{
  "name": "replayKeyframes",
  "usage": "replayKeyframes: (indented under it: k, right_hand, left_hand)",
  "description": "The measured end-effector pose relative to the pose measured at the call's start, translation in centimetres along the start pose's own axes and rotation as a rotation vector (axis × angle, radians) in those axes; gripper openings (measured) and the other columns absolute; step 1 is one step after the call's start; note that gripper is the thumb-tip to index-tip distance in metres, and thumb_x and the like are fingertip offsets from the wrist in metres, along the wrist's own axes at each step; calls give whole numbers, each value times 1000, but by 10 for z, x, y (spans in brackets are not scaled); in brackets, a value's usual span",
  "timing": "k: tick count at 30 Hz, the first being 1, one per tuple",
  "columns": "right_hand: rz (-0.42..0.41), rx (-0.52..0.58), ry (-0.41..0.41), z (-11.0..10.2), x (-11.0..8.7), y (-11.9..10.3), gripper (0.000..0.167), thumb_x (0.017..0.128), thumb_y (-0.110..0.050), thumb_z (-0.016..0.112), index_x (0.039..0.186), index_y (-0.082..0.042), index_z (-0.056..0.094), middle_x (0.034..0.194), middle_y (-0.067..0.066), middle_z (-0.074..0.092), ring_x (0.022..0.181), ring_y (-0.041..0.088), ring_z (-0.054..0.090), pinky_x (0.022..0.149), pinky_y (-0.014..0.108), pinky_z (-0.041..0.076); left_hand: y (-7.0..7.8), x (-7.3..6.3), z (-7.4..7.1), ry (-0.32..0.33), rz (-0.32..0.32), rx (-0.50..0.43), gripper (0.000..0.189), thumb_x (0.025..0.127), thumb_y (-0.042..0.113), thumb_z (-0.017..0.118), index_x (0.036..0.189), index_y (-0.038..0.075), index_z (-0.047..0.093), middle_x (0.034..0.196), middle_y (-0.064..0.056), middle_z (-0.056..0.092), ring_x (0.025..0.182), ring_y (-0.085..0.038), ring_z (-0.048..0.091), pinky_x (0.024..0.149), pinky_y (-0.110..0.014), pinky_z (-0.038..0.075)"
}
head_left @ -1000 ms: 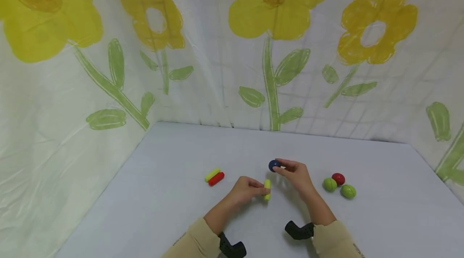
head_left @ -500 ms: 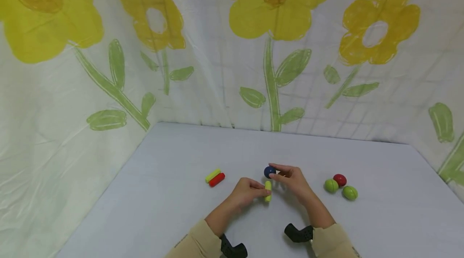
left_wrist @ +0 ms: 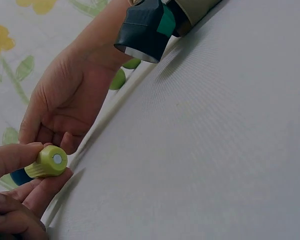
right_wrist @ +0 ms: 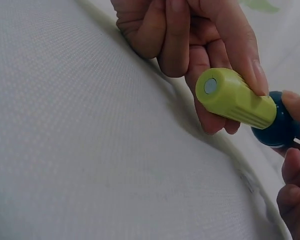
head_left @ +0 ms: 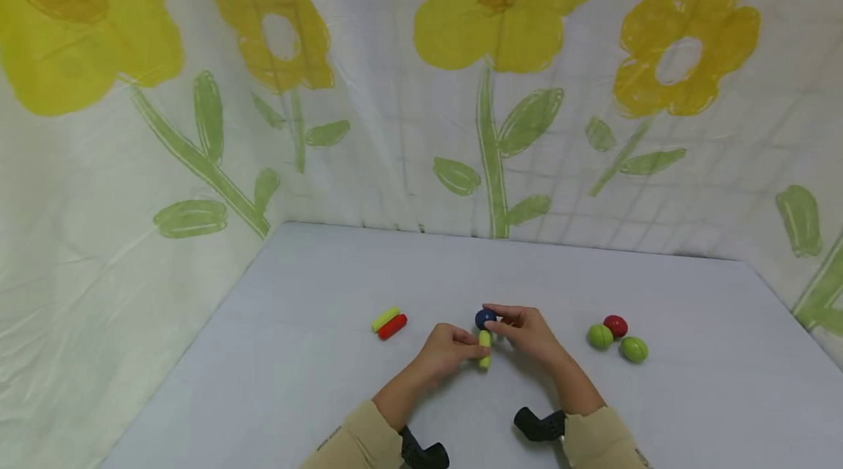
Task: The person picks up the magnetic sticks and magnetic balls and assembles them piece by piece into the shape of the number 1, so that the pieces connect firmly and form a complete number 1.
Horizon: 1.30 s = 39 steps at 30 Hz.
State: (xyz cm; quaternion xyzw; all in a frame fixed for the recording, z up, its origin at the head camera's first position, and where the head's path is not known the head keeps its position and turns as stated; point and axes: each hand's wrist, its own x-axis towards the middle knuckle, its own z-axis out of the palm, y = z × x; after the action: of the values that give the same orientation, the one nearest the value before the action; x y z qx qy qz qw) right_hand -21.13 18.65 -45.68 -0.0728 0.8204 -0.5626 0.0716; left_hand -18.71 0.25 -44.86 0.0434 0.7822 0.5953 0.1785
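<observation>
Between thumb and fingers, my left hand [head_left: 443, 349] pinches a yellow-green ridged magnetic rod [head_left: 484, 362] over the table. A round silver disc [left_wrist: 57, 159] shows in the rod's near end in the left wrist view. My right hand [head_left: 530, 334] grips a dark blue ball [head_left: 485, 318] with thumb and fingertips at the rod's far end. Seen from the right wrist, the ball [right_wrist: 277, 129] sits against the end of the rod [right_wrist: 236, 102], in line with it. The right fingers partly cover the ball there.
Left of the hands, another yellow-green rod [head_left: 385, 319] and a red rod [head_left: 393, 326] lie side by side on the white table [head_left: 296, 381]. To the right rest a red ball [head_left: 615, 325] and two green balls [head_left: 600, 336]. A flower-printed curtain [head_left: 382, 125] hangs behind.
My right hand has brought the blue ball left and toward me, down to the end of the rod. The left hand has kept almost still, holding the rod.
</observation>
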Motion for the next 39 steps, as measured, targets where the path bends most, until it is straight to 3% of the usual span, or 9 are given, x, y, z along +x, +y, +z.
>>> replayKeyframes:
  k: [8, 16, 20, 24, 31, 39]
  right_hand:
    - [-44, -57, -48, 0, 1, 5, 41, 85, -21, 68, 121, -2, 61, 103, 14, 67, 70, 10, 46, 56, 22, 34]
    - [-48, -74, -60, 1, 1, 7, 41, 85, -22, 67, 120, -2, 61, 110, 16, 66, 75, 10, 49, 57, 22, 36]
    - [-56, -46, -66, 1, 1, 8, 42, 85, -19, 67, 121, 0, 58, 114, 19, 64, 83, 13, 54, 63, 21, 41]
    - [-71, -24, -57, 0, 1, 8, 39, 86, -16, 67, 118, 3, 57, 112, 21, 64, 85, 12, 56, 67, 21, 42]
    - [-51, -45, -45, 0, 0, 8, 35, 85, -18, 67, 114, 0, 62, 102, 15, 65, 72, 8, 52, 54, 22, 41]
    - [-23, -44, -41, 1, -2, 4, 37, 86, -22, 67, 117, -2, 62, 102, 13, 66, 70, 11, 50, 53, 23, 40]
  left_hand:
    - [-4, 2, 2, 16, 19, 66, 25, 77, 22, 76, 85, -1, 72, 76, -4, 68, 72, -10, 51, 59, -22, 39]
    - [-6, 2, 3, 34, 44, 140, 26, 76, 25, 76, 84, 1, 70, 74, -3, 67, 69, -10, 53, 60, -23, 43]
    - [-7, 3, 3, 39, 44, 166, 26, 76, 27, 76, 84, 3, 70, 72, -2, 66, 67, -10, 54, 59, -23, 43]
    - [-6, 3, 3, 38, 45, 167, 26, 76, 27, 76, 84, 3, 69, 72, -1, 66, 67, -9, 54, 59, -23, 43]
    - [-5, 4, 3, 41, 28, 170, 26, 76, 28, 77, 84, 3, 70, 72, -1, 66, 67, -10, 54, 59, -23, 43]
    - [-5, 4, 3, 42, 20, 163, 26, 76, 27, 77, 83, 3, 70, 71, -1, 66, 67, -10, 53, 59, -23, 42]
